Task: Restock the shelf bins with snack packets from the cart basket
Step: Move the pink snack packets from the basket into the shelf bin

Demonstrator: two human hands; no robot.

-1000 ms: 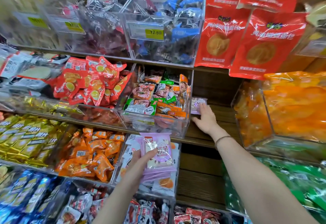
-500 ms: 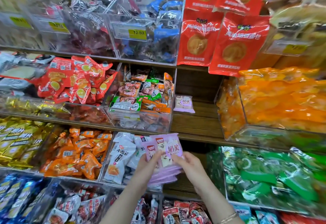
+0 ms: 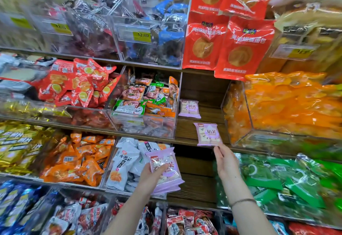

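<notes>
wooden shelf (image 3: 201, 129) | lilac packet stack (image 3: 171, 178): glossy, red corner logo, gripped in left hand (image 3: 150, 177) | single lilac packet (image 3: 208, 134): bottom edge pinched by right hand (image 3: 224, 162), over shelf front | third lilac packet (image 3: 189, 108): resting on shelf, just beside clear bin (image 3: 144, 125)

Bright, even shop light comes from overhead; it glints white off the clear bin fronts (image 3: 148, 53) and the wrappers of the red bags (image 3: 227, 37); the wooden recess (image 3: 196, 162) under the shelf lies in shadow; the far left and top right smear with motion blur; the shelf edges (image 3: 185, 139) bow towards the sides; the middle is fairly sharp, the price tag (image 3: 141, 35) readable.
</notes>
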